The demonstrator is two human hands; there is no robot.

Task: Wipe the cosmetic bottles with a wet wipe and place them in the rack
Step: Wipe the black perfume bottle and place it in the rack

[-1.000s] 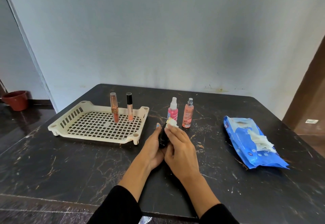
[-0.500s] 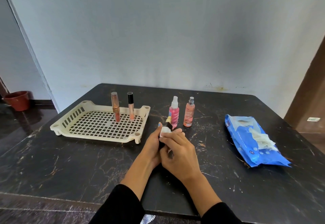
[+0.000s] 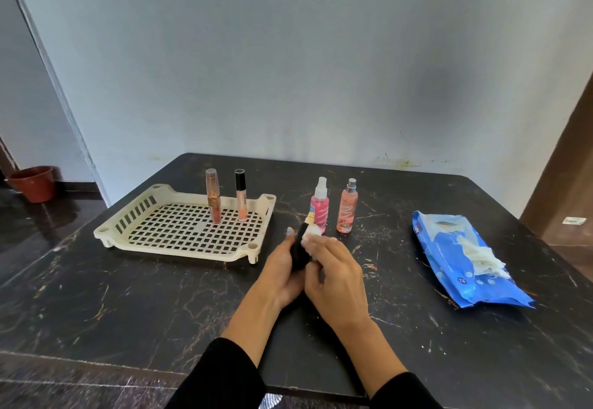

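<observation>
**Two bottles racked, one in hand, two waiting**

Near the table's [image 3: 128, 306] far left corner the cream rack [image 3: 179, 250] already holds two slim bottles upright along its far edge: a copper-capped tube [image 3: 213, 197] and, just beside it, a black-capped gloss [image 3: 240, 195]. I judge those two done. Toward the middle of the table, the left hand [image 3: 282, 267] grips a small black bottle [image 3: 300, 248] with a yellow tip, while the right hand [image 3: 337, 277] pinches a wet wipe [image 3: 312, 238] against its upper part; wiping looks under way. Just behind, a pink spray bottle [image 3: 319, 206] and a peach spray bottle [image 3: 347, 206] stand on the table outside the rack, seemingly not yet handled. By the right edge lies the blue wipes pack [image 3: 455, 267].
</observation>
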